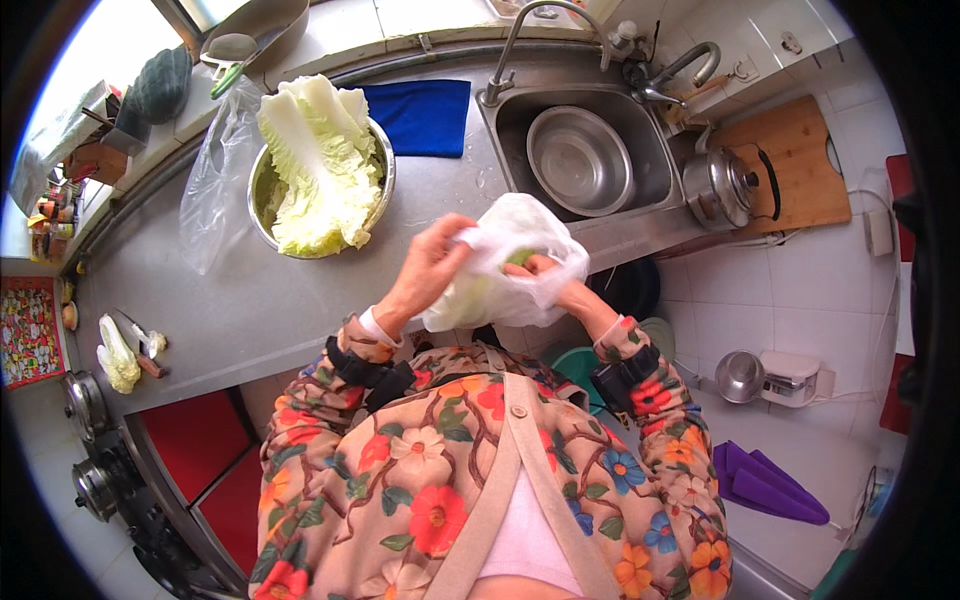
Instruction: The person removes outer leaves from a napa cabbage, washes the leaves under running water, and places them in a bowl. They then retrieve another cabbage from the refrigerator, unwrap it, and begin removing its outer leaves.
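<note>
A white plastic bag (480, 296) with something pale green inside hangs between my hands, in front of the counter's edge. My left hand (431, 262) pinches the left side of its mouth. Within the bag's opening is my right hand (536, 266), fingers curled beside a bit of green leaf; the film partly covers it, and whether it grips anything is not clear. To the left, a metal basin (388, 161) on the counter holds a heap of napa cabbage leaves (319, 165). A clear plastic bag (221, 172) lies against the basin's left side.
The steel sink (660, 142) holds a metal bowl (580, 161). A blue cloth (424, 116) lies behind the basin. A kettle (718, 184) and a wooden cutting board (799, 161) are at the right. A knife (150, 364) and a small cabbage piece (116, 356) lie at the far left.
</note>
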### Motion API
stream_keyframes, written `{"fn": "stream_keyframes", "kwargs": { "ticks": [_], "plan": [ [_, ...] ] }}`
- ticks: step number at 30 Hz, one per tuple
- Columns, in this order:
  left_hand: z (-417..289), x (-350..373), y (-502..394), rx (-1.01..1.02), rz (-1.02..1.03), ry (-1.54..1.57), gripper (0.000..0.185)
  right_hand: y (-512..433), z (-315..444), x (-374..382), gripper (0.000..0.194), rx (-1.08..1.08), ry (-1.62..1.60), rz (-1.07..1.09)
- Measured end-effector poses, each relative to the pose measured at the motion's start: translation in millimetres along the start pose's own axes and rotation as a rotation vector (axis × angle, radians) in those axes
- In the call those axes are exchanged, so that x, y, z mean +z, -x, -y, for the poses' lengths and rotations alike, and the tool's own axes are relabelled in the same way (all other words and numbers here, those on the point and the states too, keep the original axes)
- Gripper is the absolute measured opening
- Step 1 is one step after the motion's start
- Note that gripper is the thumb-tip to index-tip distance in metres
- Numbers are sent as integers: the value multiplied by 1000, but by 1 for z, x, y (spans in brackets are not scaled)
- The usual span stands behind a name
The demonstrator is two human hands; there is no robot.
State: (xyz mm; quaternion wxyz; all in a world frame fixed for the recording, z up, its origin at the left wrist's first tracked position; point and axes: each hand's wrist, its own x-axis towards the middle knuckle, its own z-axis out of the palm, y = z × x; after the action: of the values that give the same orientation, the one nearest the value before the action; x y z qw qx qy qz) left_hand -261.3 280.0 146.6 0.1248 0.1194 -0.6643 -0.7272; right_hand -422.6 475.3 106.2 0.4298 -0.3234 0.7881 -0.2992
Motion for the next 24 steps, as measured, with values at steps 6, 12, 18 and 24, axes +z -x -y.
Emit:
{"fn": "stream_keyframes", "kwargs": {
  "ticks": [6, 12, 18, 24],
  "plan": [
    [29, -13, -13, 54, 137, -80, 45, 38, -53, 19, 37, 250, -888, -46],
    [82, 8, -9, -432, 216, 26, 45, 36, -56, 34, 36, 167, -1324, -120],
    [61, 10, -20, -129, 171, -297, 32, 43, -66, 8, 36, 109, -1380, -176],
    [34, 10, -3, -70, 57, 72, 45, 59, -76, -9, 36, 65, -1427, -205]
  ]
}}
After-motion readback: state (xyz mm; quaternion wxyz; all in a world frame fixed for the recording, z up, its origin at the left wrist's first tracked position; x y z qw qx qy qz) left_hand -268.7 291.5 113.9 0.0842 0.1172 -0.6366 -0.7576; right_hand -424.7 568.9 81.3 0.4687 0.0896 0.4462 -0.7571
